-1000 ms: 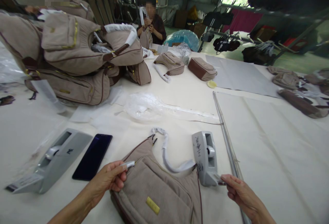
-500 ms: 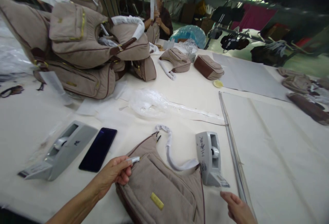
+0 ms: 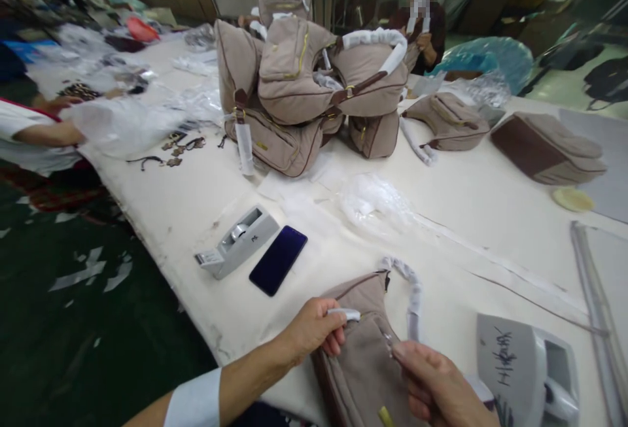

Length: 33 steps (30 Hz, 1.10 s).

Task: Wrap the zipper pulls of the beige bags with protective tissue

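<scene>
A beige shoulder bag (image 3: 363, 361) with brown trim lies on the table in front of me, its strap (image 3: 413, 296) wrapped in white. My left hand (image 3: 314, 329) pinches a zipper pull (image 3: 346, 314) wrapped in white near the bag's top edge. Over the bag's front, my right hand (image 3: 432, 375) is closed, thumb against finger, on a small shiny clear piece of tape (image 3: 388, 341). A grey tape dispenser (image 3: 510, 361) stands right of that hand, partly hiding nothing of the bag's left side. Part of the bag's gold plate (image 3: 385, 416) shows at the bottom.
A second tape dispenser (image 3: 245, 237) and a phone (image 3: 279, 260) lie left of the bag. Beyond them rises a pile of beige bags (image 3: 299, 80). Crumpled clear plastic (image 3: 375, 201) lies mid-table. A co-worker's arm (image 3: 49, 133) reaches in at left; two people sit behind the pile.
My view has swung left. My right hand has come from beside the dispenser to the bag, close to my left hand. The left hand keeps its pinch on the zipper pull.
</scene>
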Available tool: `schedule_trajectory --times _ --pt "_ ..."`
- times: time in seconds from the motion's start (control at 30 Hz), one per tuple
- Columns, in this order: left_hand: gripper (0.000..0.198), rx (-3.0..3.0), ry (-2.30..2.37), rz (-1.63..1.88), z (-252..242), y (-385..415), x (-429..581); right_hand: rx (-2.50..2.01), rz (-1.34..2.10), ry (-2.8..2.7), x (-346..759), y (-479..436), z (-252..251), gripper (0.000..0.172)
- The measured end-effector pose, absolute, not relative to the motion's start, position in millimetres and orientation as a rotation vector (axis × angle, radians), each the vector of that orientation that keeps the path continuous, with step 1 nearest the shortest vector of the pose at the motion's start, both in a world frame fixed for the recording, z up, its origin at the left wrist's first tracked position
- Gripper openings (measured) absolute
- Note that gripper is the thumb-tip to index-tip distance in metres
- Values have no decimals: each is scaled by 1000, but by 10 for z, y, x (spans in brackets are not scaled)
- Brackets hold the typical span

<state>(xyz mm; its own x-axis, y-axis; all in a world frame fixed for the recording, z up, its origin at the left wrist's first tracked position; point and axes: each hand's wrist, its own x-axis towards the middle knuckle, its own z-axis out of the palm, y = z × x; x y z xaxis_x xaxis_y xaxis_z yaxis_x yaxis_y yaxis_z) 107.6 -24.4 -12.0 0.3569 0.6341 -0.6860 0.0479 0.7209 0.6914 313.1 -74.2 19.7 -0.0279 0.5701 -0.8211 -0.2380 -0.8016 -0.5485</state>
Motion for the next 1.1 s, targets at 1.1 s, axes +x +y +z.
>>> schedule_trajectory --times 1.1 --pt "36 587 1119 297 -208 -147 1079 -2098 2024 -497 2540 -202 -17 33"
